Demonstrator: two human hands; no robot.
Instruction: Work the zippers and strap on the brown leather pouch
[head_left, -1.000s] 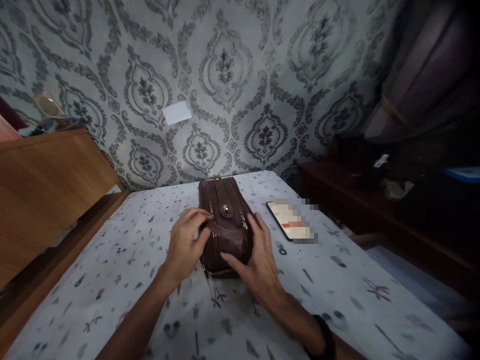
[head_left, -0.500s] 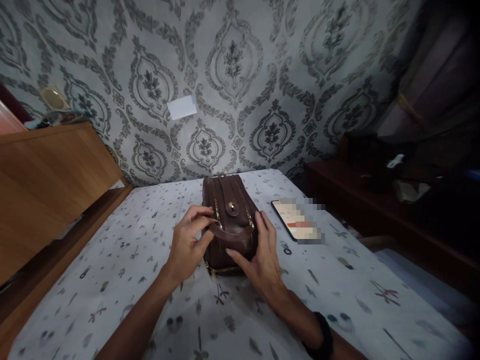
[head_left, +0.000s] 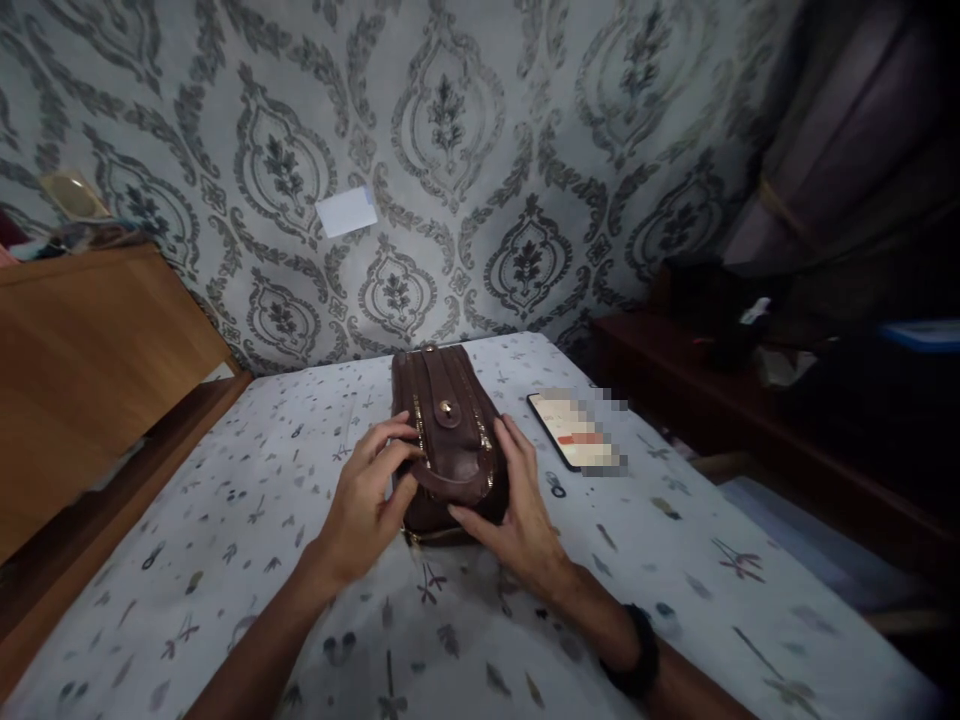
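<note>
On the patterned bedsheet (head_left: 225, 560), left of the phone (head_left: 574, 430), lies the brown pouch (head_left: 448, 440), zippers seemingly closed; left hand (head_left: 367, 500) pinches its zipper, right hand (head_left: 521, 505) rests spread against it.

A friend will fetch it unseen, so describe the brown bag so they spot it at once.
Find the bed with the pale leaf-print sheet, against the patterned wall. Near its middle lies the brown bag, with the left hand and right hand on it. Unlike the flat phone beside it, it is bulky, with gold zips and a round stud.
</note>
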